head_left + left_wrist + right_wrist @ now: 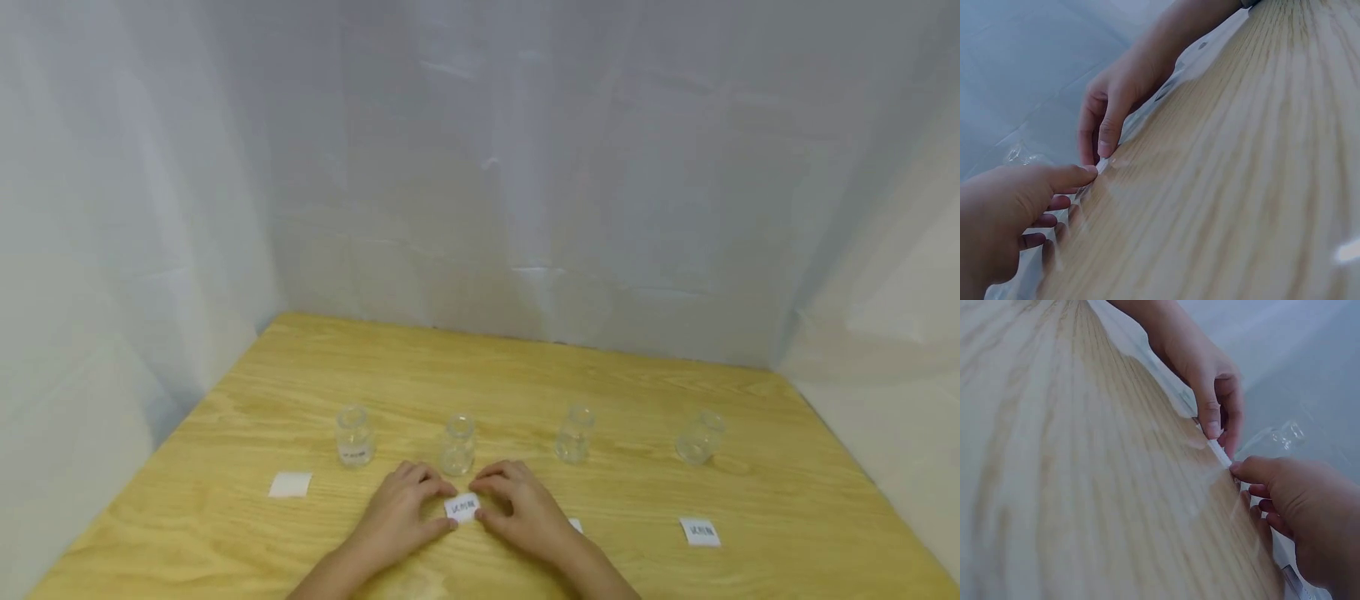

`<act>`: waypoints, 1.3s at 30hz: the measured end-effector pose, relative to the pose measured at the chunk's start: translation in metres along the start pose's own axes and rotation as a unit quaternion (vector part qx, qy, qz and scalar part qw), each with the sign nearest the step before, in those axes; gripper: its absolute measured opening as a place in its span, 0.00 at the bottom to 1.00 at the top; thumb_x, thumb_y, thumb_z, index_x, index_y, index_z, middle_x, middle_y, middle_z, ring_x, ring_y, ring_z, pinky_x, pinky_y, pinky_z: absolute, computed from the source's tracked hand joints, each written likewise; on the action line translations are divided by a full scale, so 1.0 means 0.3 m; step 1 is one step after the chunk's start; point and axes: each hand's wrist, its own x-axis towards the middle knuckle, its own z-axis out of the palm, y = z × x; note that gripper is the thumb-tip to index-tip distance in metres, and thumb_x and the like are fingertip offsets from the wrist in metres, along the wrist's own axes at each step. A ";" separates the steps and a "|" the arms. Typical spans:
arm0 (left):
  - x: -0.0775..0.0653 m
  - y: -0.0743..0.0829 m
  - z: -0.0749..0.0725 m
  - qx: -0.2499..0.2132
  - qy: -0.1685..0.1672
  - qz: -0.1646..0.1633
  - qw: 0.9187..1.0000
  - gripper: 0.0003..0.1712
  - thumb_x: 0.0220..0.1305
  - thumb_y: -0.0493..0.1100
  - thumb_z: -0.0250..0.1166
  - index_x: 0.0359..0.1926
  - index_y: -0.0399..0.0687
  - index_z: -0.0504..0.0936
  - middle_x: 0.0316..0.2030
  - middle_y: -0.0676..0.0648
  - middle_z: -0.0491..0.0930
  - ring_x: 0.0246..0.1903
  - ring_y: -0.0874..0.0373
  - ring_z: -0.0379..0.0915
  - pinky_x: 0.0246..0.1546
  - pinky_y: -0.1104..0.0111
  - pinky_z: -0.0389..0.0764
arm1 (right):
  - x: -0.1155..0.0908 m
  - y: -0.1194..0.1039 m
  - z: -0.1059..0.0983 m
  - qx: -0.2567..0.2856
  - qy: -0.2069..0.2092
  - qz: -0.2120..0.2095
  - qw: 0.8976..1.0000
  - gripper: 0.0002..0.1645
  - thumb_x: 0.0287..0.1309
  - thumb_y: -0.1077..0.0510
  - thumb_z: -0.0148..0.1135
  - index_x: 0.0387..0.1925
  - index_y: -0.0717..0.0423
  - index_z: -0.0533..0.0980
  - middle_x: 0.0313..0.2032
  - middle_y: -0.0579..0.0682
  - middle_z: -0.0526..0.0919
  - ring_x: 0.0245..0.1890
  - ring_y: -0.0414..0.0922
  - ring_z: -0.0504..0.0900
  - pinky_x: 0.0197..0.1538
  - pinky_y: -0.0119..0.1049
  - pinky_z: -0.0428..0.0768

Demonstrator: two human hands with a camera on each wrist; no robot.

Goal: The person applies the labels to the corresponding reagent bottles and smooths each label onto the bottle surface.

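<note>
A small white label (pixel 462 507) with dark writing lies between the two hands at the front of the table. My left hand (pixel 405 508) pinches its left side between thumb and forefinger. The right hand (pixel 525 510) holds the opposite side the same way. In the left wrist view the label (pixel 1102 165) shows edge-on, low over the wood, and likewise the label (pixel 1219 453) in the right wrist view. Just beyond the fingers stands an upright clear glass jar (pixel 458 447) with a narrow neck.
Another glass jar (pixel 354 437), at left, bears a label with writing. Two more jars (pixel 574 435) (pixel 701 438) stand to the right. A blank white label (pixel 290 484) lies left, a written label (pixel 700 532) right, and a third label (pixel 576 525) is partly hidden by the right wrist.
</note>
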 end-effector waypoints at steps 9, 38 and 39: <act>-0.003 0.001 -0.002 -0.007 0.002 -0.007 1.000 0.18 0.47 0.47 0.71 0.41 0.49 0.82 0.41 0.54 0.75 0.42 0.59 0.65 0.44 0.60 0.71 | -0.004 -0.006 0.005 -0.013 0.015 -0.018 1.000 0.14 0.55 0.52 0.64 0.43 0.52 0.78 0.48 0.43 0.73 0.50 0.42 0.69 0.52 0.42 0.73; -0.004 0.001 0.000 -0.040 -0.018 -0.004 0.999 0.18 0.51 0.45 0.69 0.45 0.46 0.80 0.45 0.50 0.74 0.46 0.55 0.65 0.47 0.55 0.70 | -0.002 -0.011 0.005 -0.032 0.017 -0.032 0.999 0.11 0.56 0.54 0.64 0.40 0.53 0.78 0.45 0.40 0.75 0.47 0.39 0.71 0.51 0.36 0.73; -0.004 0.001 0.000 -0.041 -0.018 -0.005 0.999 0.18 0.51 0.45 0.69 0.44 0.46 0.80 0.45 0.50 0.74 0.46 0.55 0.65 0.47 0.55 0.70 | -0.002 -0.011 0.005 -0.032 0.018 -0.034 0.999 0.11 0.56 0.54 0.64 0.40 0.53 0.78 0.45 0.40 0.75 0.47 0.39 0.71 0.51 0.36 0.73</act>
